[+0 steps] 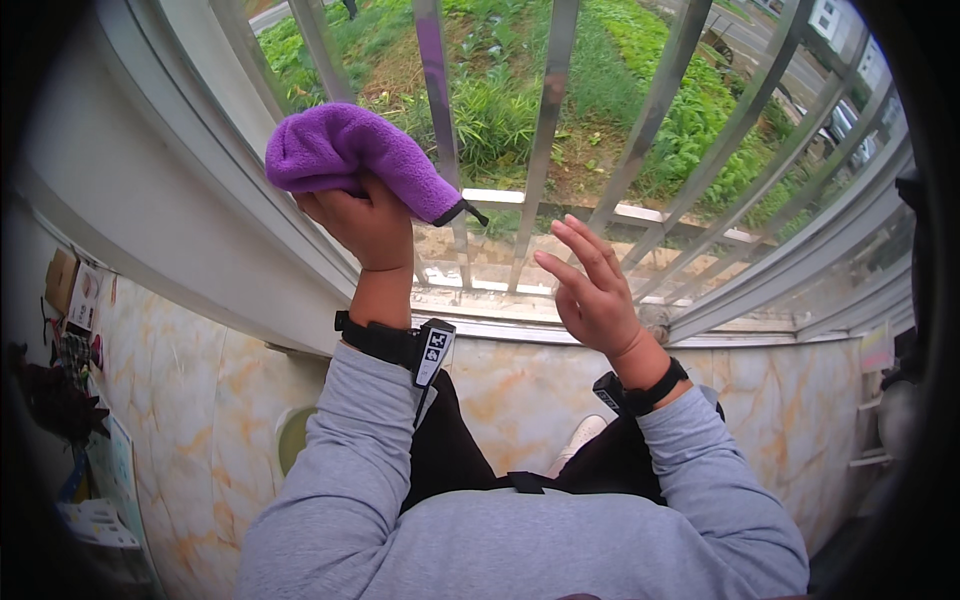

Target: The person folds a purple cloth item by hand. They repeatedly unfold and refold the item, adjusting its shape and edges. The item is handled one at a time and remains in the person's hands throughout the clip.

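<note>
My left hand (360,221) grips a folded purple plush cloth (345,150) with dark edging and a small black hanging loop at its lower right end. The cloth is raised in front of the window's left side; I cannot tell whether it touches the glass. My right hand (600,300) is lifted before the window's lower middle, holding nothing, its fingers apart. Behind both hands stand upright metal window bars (547,127), with the window's bottom track (510,326) running below them. Black bands with small devices sit on both wrists.
A white window frame (195,172) curves along the left. Under my left forearm a greenish basin (292,439) shows partly on the marble-patterned floor (247,390). A cardboard box (61,281) and assorted items line the far left. Shelving (870,420) stands at the right. Green plants grow outside.
</note>
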The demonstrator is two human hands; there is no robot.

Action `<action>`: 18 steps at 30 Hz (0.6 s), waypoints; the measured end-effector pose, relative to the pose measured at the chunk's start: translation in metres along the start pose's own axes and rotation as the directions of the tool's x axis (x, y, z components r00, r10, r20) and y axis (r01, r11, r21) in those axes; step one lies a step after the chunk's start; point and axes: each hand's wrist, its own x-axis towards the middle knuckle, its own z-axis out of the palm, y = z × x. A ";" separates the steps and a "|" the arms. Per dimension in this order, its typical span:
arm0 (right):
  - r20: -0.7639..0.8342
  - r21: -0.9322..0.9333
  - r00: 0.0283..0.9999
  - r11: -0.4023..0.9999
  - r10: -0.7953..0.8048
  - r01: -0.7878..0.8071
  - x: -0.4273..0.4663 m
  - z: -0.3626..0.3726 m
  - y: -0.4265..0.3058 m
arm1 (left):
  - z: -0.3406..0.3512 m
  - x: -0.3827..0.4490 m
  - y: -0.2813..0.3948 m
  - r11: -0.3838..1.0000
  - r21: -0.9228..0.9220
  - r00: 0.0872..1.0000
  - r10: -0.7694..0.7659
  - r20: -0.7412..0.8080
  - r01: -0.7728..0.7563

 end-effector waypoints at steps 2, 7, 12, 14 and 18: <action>-0.011 -0.012 1.000 1.000 0.008 -0.008 0.001 -0.003 0.001 | 0.001 0.005 -0.013 0.986 -0.135 0.994 -0.106 -0.037 0.100; -0.076 -0.001 0.997 1.000 0.017 -0.017 0.001 -0.010 0.003 | 0.009 -0.009 -0.028 0.684 -0.650 0.911 -0.410 0.034 0.332; -0.098 0.021 0.994 0.999 -0.039 0.041 0.002 -0.007 0.000 | 0.021 -0.031 -0.024 0.516 -0.745 0.843 -0.526 0.114 0.423; -0.087 0.027 0.995 0.998 -0.059 0.061 0.002 -0.006 -0.003 | 0.023 -0.036 -0.017 0.439 -0.777 0.836 -0.513 0.195 0.452; -0.094 0.042 0.991 0.994 -0.092 0.096 0.002 -0.003 -0.009 | 0.018 -0.056 0.017 0.810 -0.499 0.951 -0.243 0.193 0.308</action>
